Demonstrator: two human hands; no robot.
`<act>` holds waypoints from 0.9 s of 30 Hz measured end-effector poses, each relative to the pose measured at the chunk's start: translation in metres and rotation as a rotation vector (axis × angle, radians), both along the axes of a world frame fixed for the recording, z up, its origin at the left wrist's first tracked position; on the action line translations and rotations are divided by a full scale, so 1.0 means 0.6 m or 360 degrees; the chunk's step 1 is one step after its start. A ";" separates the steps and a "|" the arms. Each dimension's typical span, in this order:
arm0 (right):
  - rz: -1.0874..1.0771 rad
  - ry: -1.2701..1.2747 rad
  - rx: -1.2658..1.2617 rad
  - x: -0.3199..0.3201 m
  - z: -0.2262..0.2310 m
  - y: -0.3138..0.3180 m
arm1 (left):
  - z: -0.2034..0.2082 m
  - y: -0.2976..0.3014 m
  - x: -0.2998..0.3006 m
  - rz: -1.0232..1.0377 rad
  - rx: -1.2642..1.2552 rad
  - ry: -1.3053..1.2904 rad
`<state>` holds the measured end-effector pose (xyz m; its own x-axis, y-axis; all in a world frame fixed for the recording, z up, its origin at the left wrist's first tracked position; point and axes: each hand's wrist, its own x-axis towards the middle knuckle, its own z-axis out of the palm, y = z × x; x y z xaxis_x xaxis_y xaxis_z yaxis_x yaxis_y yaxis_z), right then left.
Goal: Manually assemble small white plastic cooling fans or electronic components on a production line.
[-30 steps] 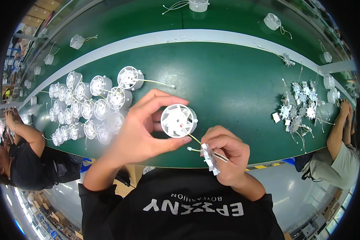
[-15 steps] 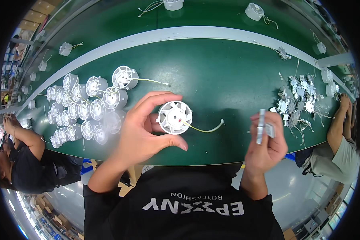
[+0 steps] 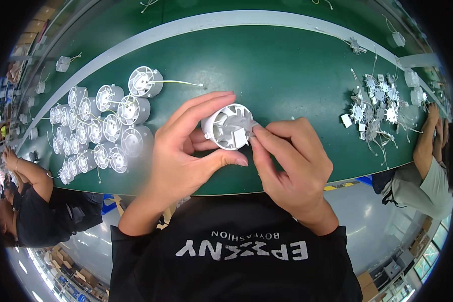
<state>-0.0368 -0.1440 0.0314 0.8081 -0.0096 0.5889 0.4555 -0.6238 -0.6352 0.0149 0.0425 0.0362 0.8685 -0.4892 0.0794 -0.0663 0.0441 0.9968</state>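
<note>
My left hand (image 3: 189, 136) is closed around a round white fan housing (image 3: 214, 123), whose spoked face is turned up toward me. Pinched in my right hand (image 3: 292, 166) is a small metallic part with a white square block (image 3: 239, 137) on it. This part sits against the spoked face of the housing; its blurred outline hides the middle. The fingertips of my right hand are at the housing's right rim.
Rows of similar white fan housings (image 3: 133, 109) stand on the green table (image 3: 267, 65) at the left. A heap of star-shaped metallic parts with wires (image 3: 380, 108) lies at the right. A pale rail (image 3: 226, 19) crosses behind. Other people sit at both sides.
My right hand has moved left, bringing the metallic part from beside the heap onto the housing's face. The housing has tilted slightly in my left hand, and the view has shifted.
</note>
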 end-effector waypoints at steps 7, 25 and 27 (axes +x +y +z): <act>0.0039 0.0066 0.0269 0.000 0.009 0.003 | 0.014 0.013 -0.007 -0.0062 -0.0373 0.0540; 0.0047 -0.0068 -0.0052 0.008 -0.004 -0.014 | -0.005 0.010 -0.017 0.0078 -0.0361 0.0482; 0.0001 -0.0071 -0.0063 0.004 0.009 -0.019 | -0.009 0.008 -0.019 0.0073 -0.0388 0.0455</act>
<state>-0.0346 -0.1554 0.0366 0.7809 0.0150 0.6245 0.4834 -0.6477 -0.5889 0.0033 0.0472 0.0308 0.8930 -0.4461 -0.0601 0.2057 0.2858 0.9359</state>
